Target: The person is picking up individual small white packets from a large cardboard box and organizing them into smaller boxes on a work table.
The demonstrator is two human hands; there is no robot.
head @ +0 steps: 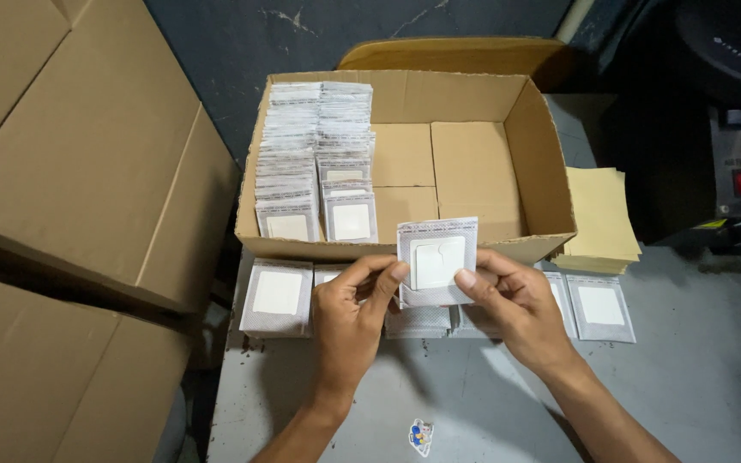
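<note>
Held up just in front of the open cardboard box [405, 163], against its near wall: one flat square sachet [437, 260], silvery with a white centre panel, pinched at its lower left edge by the left hand [355, 315] and at its lower right edge by the right hand [515, 304]. Both hands closed on it, thumbs over the front, fingers curled behind.

Inside the box, along its left side: two tight rows of the same sachets [315, 163] stood on edge, running from the near wall to the far wall. To the right of those rows, bare cardboard bottom flaps.

On the grey table [696, 377] in front of the box: loose sachets lying flat, one [277, 296] left of the left hand, one [600, 307] right of the right hand, more partly hidden beneath the hands.

Right of the box, touching its corner: a stack of tan paper sheets [602, 219]. Left of the box: large closed cartons [79, 163]. Near the table's front edge: a small coloured sticker [420, 435]
</note>
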